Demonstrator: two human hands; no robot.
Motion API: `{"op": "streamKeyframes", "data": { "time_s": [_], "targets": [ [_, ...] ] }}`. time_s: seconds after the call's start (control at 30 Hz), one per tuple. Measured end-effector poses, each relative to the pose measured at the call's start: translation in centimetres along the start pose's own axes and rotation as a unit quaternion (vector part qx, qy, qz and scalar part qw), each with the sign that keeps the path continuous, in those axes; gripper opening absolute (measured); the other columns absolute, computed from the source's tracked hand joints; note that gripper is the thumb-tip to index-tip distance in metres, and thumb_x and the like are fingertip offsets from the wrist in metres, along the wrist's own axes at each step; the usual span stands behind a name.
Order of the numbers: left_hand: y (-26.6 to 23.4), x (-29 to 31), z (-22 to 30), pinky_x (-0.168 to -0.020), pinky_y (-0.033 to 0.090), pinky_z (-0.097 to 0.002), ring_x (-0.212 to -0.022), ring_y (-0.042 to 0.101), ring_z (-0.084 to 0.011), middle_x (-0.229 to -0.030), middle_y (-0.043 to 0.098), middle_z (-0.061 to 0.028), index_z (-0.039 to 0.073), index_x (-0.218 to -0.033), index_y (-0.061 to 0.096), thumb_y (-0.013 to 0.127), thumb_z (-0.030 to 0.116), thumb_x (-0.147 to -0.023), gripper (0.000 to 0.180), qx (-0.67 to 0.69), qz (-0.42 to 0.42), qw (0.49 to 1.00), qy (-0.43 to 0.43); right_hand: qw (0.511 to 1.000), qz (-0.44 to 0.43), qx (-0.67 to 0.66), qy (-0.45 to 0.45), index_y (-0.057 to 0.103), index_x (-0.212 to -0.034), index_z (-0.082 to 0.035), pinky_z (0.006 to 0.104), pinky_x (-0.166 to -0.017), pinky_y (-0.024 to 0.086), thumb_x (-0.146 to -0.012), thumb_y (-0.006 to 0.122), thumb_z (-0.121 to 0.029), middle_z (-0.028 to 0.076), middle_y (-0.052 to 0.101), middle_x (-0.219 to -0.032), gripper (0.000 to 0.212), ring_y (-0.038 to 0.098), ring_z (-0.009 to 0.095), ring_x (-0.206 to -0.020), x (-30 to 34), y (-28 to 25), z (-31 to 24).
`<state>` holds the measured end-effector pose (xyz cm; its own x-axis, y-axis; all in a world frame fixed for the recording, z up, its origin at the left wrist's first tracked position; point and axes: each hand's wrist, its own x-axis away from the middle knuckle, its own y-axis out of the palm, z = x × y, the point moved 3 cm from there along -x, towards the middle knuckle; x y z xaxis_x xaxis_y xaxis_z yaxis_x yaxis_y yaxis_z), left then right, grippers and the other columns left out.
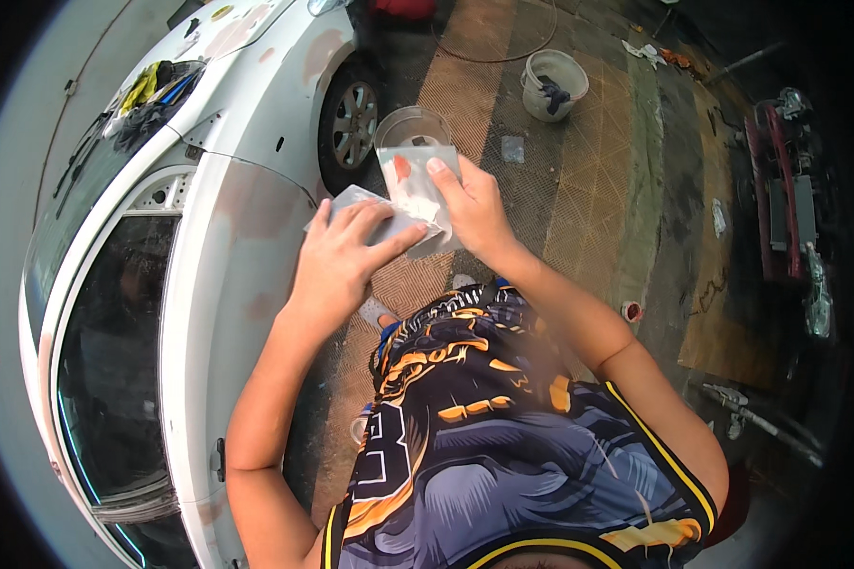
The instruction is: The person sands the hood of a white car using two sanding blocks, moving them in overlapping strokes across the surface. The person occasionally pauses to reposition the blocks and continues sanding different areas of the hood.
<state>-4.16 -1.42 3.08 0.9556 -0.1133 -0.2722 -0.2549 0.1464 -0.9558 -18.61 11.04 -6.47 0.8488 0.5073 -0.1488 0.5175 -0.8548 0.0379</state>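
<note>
The fingers of the left hand are grasping a grey plate, spread over its upper face with the thumb toward its right side. The fingers of the right hand are grasping a pale plate, the thumb pressed on its upper face near the right edge. The two plates meet in front of the person, the grey plate on the left and nearer, overlapping the near part of the pale plate. White paste lies on the pale plate, with a red-orange dab at its far left. Just beyond the plates is a round clear tub; what carries it is hidden. To the left stands a white car with dull brownish patches, its wheel on the far side and bunched cloths at the windshield. Far to the right, a pale bucket with a dark cloth stands on the floor; nearer on the right lies a reddish roll
</note>
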Motion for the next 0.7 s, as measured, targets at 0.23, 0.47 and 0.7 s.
{"op": "streamKeyframes", "data": {
  "time_s": [0.23, 0.47, 0.7],
  "targets": [
    [0.5, -0.5, 0.8, -0.111, 0.048, -0.0595, -0.120, 0.064, -0.0335, -0.124, 0.066, -0.0082, 0.030, -0.132, 0.074, 0.070, -0.003, -0.070, 0.071, 0.024, 0.006, 1.000, -0.012, 0.998, 0.037, 0.000, -0.045, 0.068, -0.103, 0.002, 0.0325, -0.060, 0.049, -0.111, 0.056, -0.030, 0.010, 0.067, -0.070, 0.035, 0.061, 0.010, -0.064, 0.2, 0.6, -1.9],
    [1.5, 1.6, 0.4, -0.112, 0.043, -0.0654, -0.128, 0.062, -0.0344, -0.132, 0.065, -0.0102, 0.027, -0.134, 0.073, 0.069, -0.005, -0.073, 0.069, 0.090, -0.009, 0.995, -0.039, 0.979, 0.154, -0.060, -0.121, 0.067, -0.103, 0.002, 0.0291, -0.064, 0.048, -0.112, 0.054, -0.030, 0.002, 0.069, -0.081, 0.036, 0.057, 0.006, -0.073, -2.2, -1.7, -4.6],
    [2.2, 0.1, 0.5, -0.108, 0.049, -0.0617, -0.127, 0.062, -0.0394, -0.135, 0.060, -0.0151, 0.025, -0.138, 0.070, 0.064, 0.000, -0.083, 0.061, 0.137, 0.099, 0.985, -0.025, 0.845, 0.025, -0.420, 0.328, 0.061, -0.130, 0.004, 0.0437, -0.098, 0.058, -0.109, 0.052, -0.021, 0.017, 0.072, -0.121, 0.034, 0.072, 0.027, -0.109, -1.8, 0.1, 1.6]
  ]
}}
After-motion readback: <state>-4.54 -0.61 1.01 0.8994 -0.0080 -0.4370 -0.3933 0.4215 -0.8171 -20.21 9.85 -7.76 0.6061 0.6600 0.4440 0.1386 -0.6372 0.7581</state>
